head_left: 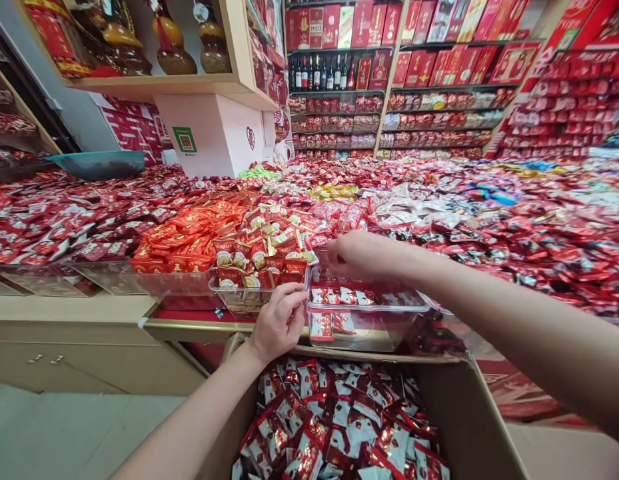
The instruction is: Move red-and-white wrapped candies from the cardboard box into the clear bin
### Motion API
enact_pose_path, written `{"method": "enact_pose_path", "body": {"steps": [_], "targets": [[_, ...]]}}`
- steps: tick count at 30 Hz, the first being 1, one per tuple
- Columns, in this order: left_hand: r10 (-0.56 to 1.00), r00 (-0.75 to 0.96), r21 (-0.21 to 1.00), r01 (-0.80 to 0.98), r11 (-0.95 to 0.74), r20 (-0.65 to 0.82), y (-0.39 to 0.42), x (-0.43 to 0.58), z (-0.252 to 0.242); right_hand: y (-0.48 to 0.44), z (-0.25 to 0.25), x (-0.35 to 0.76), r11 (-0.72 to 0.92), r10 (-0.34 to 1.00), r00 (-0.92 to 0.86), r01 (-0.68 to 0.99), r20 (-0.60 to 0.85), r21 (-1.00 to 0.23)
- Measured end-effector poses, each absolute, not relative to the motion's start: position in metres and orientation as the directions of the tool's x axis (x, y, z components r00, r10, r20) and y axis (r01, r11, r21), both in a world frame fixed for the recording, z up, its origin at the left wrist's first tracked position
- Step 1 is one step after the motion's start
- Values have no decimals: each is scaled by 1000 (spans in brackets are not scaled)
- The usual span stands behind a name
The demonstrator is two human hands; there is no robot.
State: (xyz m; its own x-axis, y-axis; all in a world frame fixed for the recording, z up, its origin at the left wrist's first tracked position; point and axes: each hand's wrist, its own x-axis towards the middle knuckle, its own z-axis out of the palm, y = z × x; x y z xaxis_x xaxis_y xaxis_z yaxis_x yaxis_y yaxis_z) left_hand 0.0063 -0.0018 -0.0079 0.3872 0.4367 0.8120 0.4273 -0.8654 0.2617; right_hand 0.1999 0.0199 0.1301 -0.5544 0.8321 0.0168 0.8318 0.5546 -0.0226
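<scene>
Nearest is an open cardboard box [484, 407], filled with loose red-and-white wrapped packets [334, 427]. Just beyond its back edge, the left hand [280, 321] has its fingers curled at the left front corner of a clear plastic bin [374, 331]; whether it pinches the rim cannot be told. That bin stands at the front of the table [194, 328], with small red-and-white sachets [339, 295] lined up along its front. The right hand [356, 257] reaches in from the right over the back left of this bin, fingers bent downward and mostly hidden, so I cannot tell if they hold anything. Just left stands a bin heaped with durian packets [262, 257], then one of orange packets [186, 233]. Farther back, a blue-green basket [96, 167] rests on the left-hand heaps, and wine bottles [319, 75] line a shelf behind.
</scene>
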Motion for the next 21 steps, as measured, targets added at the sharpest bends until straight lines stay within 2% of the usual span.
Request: {"method": "enact_pose_path", "body": {"steps": [1,2,4,5,6,8,10,12,14,17,19,21], "targets": [[415,382,244,422,-873,826,-7,5,-8,-3,131,205,560,828,-555,825,73,-75],[381,378,217,409,-886,844,-13,3,-8,-27,126,211,584,810,-583,793,66,-175],[293,465,142,332,-932,835,-29,2,-10,-71,99,221,556,741,-659,711,-131,-430],[261,563,117,280,-953,784,-38,3,-13,-88,78,225,512,674,-694,686,-254,-518],[245,713,121,221,-968,657,-46,5,-16,-100,54,227,480,608,-706,692,-364,-539],[331,910,211,282,-936,251,-58,14,-26,-107,3,227,439,592,-605,796,-533,-416],[456,881,272,472,-839,-123,-63,27,-41,-99,-42,223,400,694,-473,880,-543,-256],[525,785,285,612,-738,-328,-64,39,-58,-87,-74,217,338,720,-413,910,-557,-238],[562,731,286,675,-680,-388,-64,48,-76,-81,-93,211,332,756,-373,927,-538,-176],[625,675,277,735,-619,-393,-66,53,-95,-86,-105,204,373,860,-352,928,-370,-16],[627,668,290,741,-605,-401,-67,51,-100,-91,-106,202,408,871,-383,913,-307,20],[590,694,357,719,-596,-412,-67,48,-99,-93,-103,202,461,847,-433,887,-307,19]]}}
